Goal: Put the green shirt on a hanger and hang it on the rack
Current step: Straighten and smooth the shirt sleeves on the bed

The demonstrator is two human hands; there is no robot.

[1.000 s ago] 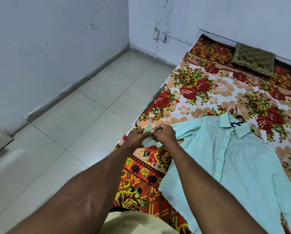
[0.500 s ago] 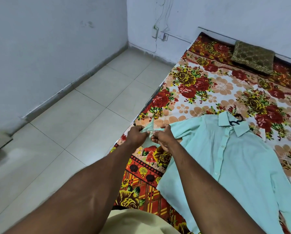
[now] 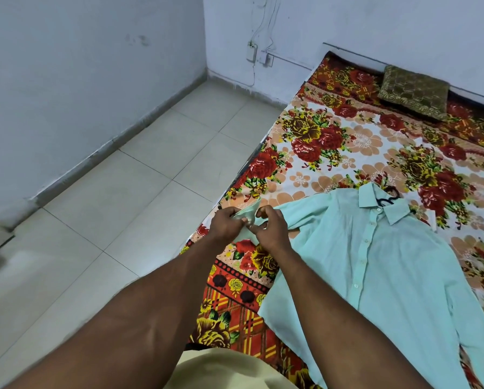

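Note:
A pale green button-up shirt [image 3: 370, 265] lies flat and front-up on the flowered bedsheet. A black hanger hook [image 3: 388, 198] pokes out of its collar; the rest of the hanger is hidden inside the shirt. My left hand [image 3: 226, 224] and my right hand [image 3: 270, 227] meet at the bed's left edge, both pinching the cuff end of the shirt's sleeve [image 3: 248, 216]. The sleeve runs from my fingers back to the shoulder. No rack is in view.
The bed [image 3: 333, 147] with its red and yellow floral sheet fills the right side. A brown-gold cushion [image 3: 413, 92] lies at the head by the wall. Pale floor tiles [image 3: 117, 220] spread left, bounded by walls. A wall socket with wires [image 3: 252, 53] sits in the corner.
My hands stay at the sleeve cuff; the fingers have shifted slightly on the fabric. The view has drifted a little, and the shirt has not moved.

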